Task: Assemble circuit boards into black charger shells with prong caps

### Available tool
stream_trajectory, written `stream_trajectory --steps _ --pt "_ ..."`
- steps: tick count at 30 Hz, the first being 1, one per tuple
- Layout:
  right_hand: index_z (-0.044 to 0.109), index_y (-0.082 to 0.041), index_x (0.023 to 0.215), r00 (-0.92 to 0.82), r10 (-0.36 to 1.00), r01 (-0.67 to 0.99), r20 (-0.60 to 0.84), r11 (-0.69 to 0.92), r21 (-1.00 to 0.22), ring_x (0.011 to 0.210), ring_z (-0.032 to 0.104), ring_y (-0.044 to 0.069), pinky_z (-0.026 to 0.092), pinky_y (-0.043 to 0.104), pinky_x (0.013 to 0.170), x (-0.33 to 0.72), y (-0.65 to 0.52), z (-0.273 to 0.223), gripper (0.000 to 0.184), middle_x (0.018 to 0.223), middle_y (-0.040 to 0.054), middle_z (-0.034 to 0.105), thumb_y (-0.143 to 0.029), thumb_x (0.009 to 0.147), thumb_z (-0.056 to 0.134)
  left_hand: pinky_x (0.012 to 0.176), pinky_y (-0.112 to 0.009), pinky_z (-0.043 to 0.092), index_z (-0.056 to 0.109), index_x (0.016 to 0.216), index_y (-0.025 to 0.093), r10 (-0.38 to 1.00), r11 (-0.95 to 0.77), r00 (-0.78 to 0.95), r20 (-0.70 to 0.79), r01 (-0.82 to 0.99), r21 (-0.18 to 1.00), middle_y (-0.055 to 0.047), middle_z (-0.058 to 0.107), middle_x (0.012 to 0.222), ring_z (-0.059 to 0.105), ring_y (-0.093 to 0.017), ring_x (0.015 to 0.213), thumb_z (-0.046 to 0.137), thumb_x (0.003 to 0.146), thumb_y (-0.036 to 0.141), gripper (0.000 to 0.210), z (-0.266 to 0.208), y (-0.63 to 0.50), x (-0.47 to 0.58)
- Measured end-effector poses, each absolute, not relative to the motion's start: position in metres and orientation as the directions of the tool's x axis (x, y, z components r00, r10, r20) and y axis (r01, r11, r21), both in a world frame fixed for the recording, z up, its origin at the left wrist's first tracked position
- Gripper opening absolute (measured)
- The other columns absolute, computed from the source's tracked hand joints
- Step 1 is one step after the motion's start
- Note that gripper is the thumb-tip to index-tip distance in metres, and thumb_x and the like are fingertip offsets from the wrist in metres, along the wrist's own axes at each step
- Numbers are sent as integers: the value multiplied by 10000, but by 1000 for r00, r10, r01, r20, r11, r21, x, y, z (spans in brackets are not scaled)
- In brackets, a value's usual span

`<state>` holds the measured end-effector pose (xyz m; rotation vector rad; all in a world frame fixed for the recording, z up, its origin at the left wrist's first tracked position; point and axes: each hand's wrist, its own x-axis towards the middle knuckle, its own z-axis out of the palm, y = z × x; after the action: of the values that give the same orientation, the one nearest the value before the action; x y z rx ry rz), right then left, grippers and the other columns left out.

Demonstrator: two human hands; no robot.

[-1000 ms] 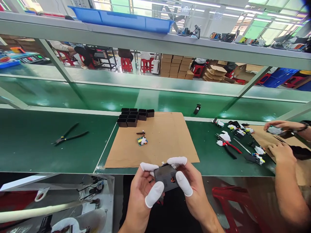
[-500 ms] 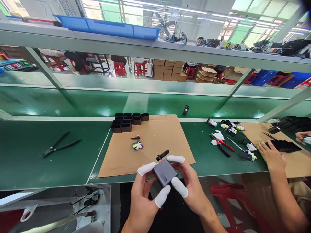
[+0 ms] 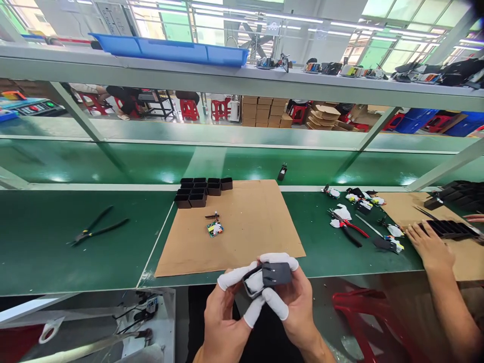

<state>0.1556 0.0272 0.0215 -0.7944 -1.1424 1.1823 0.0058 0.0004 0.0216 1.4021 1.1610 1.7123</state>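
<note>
Just past the table's front edge, my left hand [image 3: 224, 315] grips a small black charger case [image 3: 246, 288] between white-covered thumb and finger. White material [image 3: 254, 282] shows inside its open side. My right hand [image 3: 302, 310], also with white finger covers, pinches a black end cover [image 3: 278, 274] with small metal pins, set against the case's opening; whether it is fully seated I cannot tell. Ahead on the cardboard sheet [image 3: 249, 222] lies a small circuit board [image 3: 215, 229] with a dark part beside it. Several empty black cases [image 3: 197, 200] stand at the sheet's back left.
Black-handled pliers [image 3: 98, 232] lie at left. To the right are red-and-black pliers [image 3: 350, 229] and several loose boards [image 3: 365, 204]. A co-worker's hand [image 3: 431, 244] rests by a row of black cases [image 3: 451, 229]. Overhead runs a shelf with a blue tray [image 3: 174, 53].
The case has been turned from its smooth grey face to show its white-filled opening and the pinned cover. Both hands have shifted slightly; the co-worker's far hand has mostly left view.
</note>
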Motion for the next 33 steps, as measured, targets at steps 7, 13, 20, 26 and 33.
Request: stream_trajectory --steps 7,13,20,26,33 --pt "556 -335 1536 -42 926 1 376 376 -926 1175 725 263 633 414 1049 180 31 35 753 1434 119 676 -411 884 926 1067 -327 661 691 1399 265 824 -536 -13 567 310 786 -108 799 1349 789 -239 1253 723 942 45 507 23 1 -18" --pt "697 -280 1338 -403 699 378 591 715 -588 1242 708 241 608 390 1038 201 36 82 413 1297 96 750 -32 1009 665 1095 -296 639 652 1448 222 778 -607 104 619 376 700 -140 771 1391 760 -229 1312 673 982 15 511 41 5 -31" --pt "724 -255 1120 -678 585 451 445 810 -376 861 663 263 554 403 708 198 49 104 288 942 70 745 -44 1027 551 1098 -332 642 610 1555 253 763 -628 249 597 503 594 -132 773 1354 742 -250 1339 602 986 -35 638 50 9 -40" --pt "607 -247 870 -785 460 408 415 888 -212 690 529 236 419 372 604 188 55 111 308 789 57 662 -20 1024 466 1051 -312 657 587 1583 253 765 -633 331 552 544 551 -122 792 1314 786 -259 1252 530 908 -79 754 53 10 -52" --pt "522 -252 916 -768 520 472 374 854 -219 686 500 217 350 355 624 172 72 82 310 832 28 639 47 833 503 928 -353 681 673 1321 263 790 -613 414 453 555 562 -86 781 1202 788 -267 1114 462 801 -87 662 34 24 -65"
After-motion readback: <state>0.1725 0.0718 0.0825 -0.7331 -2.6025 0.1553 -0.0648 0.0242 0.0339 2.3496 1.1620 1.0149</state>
